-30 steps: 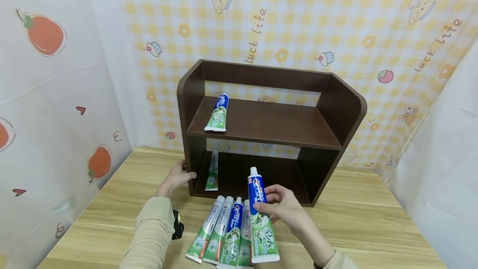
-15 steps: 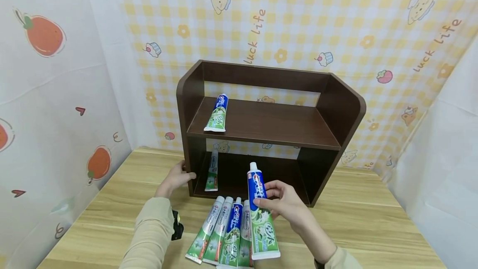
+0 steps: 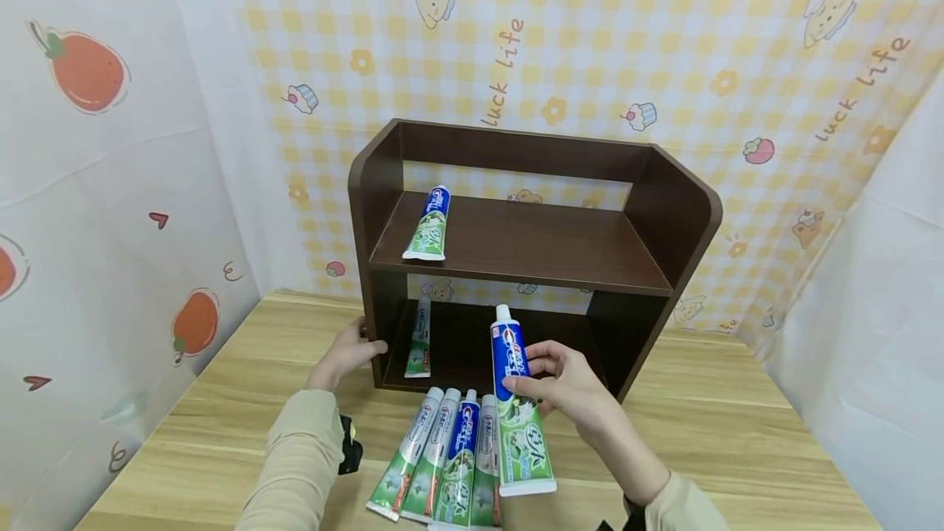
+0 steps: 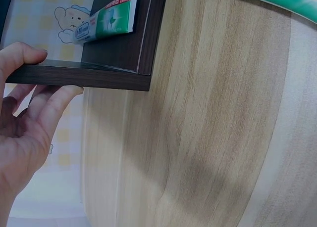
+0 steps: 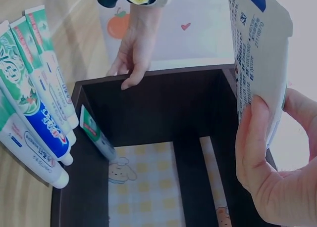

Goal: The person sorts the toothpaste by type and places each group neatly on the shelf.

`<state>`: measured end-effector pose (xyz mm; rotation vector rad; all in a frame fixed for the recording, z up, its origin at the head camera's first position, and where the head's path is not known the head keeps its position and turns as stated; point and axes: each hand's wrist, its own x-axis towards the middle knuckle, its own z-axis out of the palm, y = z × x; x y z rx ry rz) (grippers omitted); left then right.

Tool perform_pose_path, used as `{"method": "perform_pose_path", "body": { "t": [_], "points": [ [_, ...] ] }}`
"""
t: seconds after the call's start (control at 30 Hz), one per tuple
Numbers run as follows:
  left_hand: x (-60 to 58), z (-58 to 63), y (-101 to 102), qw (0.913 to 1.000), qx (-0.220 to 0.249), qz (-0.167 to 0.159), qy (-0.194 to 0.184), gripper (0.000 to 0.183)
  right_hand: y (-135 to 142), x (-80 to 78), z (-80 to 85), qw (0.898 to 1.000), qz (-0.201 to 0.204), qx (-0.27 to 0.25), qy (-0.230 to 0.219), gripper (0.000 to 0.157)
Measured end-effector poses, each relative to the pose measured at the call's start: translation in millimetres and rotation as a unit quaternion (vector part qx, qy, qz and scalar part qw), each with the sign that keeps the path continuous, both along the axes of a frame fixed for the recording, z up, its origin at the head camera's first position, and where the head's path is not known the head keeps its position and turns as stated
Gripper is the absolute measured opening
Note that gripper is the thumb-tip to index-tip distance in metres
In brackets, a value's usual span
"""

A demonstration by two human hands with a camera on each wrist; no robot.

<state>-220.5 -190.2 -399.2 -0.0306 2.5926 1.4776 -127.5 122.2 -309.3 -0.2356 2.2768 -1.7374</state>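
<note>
My right hand (image 3: pixel 575 393) pinches a blue and green tube of toothpaste (image 3: pixel 522 441) between thumb and fingers, its white cap pointing up and away. The tube is held over the table, in front of the lower level of a dark brown two-level shelf (image 3: pixel 546 246). In the right wrist view its white printed back (image 5: pixel 257 64) faces the camera. My left hand (image 3: pixel 345 356) grips the shelf's left side panel (image 4: pixel 74 74), thumb inside and fingers outside. One blue and green tube (image 3: pixel 429 224) lies on the upper level; a grey and green tube (image 3: pixel 419 338) lies on the lower.
Several toothpaste tubes (image 3: pixel 459 461) lie fanned side by side on the wooden table (image 3: pixel 199 433), caps toward the shelf. A patterned curtain (image 3: pixel 472 39) hangs behind the shelf, and white cloth (image 3: pixel 96 187) stands at the left.
My right hand has raised the toothpaste tube a little and moved it away from me, toward the shelf. My left hand stays on the side panel.
</note>
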Motion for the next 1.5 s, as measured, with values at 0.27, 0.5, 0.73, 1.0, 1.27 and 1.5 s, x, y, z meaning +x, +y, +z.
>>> {"method": "perform_pose_path", "body": {
  "t": [0.27, 0.5, 0.73, 1.0, 1.27, 1.5],
  "points": [
    [-0.5, -0.7, -0.5, 1.0000, -0.004, -0.001, -0.004, 0.062, -1.3, -5.6, 9.6, 1.000, -0.003, -0.002, 0.007, 0.050],
    [-1.8, -1.5, -1.1, 1.0000, 0.001, -0.002, 0.001, 0.060, -2.1, -13.4, 18.2, 1.000, -0.004, -0.001, 0.024, 0.048],
    [-2.0, -2.3, -1.2, 1.0000, 0.002, -0.002, 0.000, 0.060, -1.7, -19.9, 29.6, 0.999, -0.010, -0.005, 0.036, 0.048],
    [-0.6, -0.7, -1.1, 1.0000, 0.004, -0.002, -0.001, 0.058, -3.0, -28.7, 40.5, 0.998, -0.022, 0.007, 0.054, 0.047],
    [-0.6, -0.4, -0.3, 1.0000, -0.004, -0.001, -0.005, 0.061, -4.2, -36.4, 46.9, 0.998, -0.036, 0.025, 0.050, 0.048],
    [-0.5, -0.9, -0.2, 1.0000, -0.001, 0.002, -0.004, 0.061, -5.1, -46.1, 53.5, 0.997, -0.037, 0.025, 0.055, 0.048]
  ]
}}
